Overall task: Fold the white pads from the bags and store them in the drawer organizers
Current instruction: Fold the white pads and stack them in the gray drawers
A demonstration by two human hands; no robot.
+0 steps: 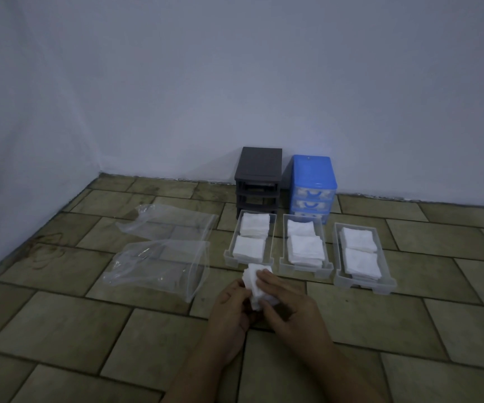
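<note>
- Folding a pad (256,283) between both hands, left hand (230,311) and right hand (288,305) each pinching it.
- Nearest tray (248,261) sits just ahead of my grip, its long axis running away from me.

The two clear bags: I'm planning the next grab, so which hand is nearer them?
Left. The left hand holds the white pad just right of the clear bags; the right hand is farther right.

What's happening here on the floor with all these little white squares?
A person is folding a white pad, holding it in both the left hand and right hand. Ahead lie three clear plastic drawers, each already holding folded white pads. Two clear plastic bags lie to the left, apparently empty. A dark grey drawer frame and a blue drawer unit stand by the wall.
</note>
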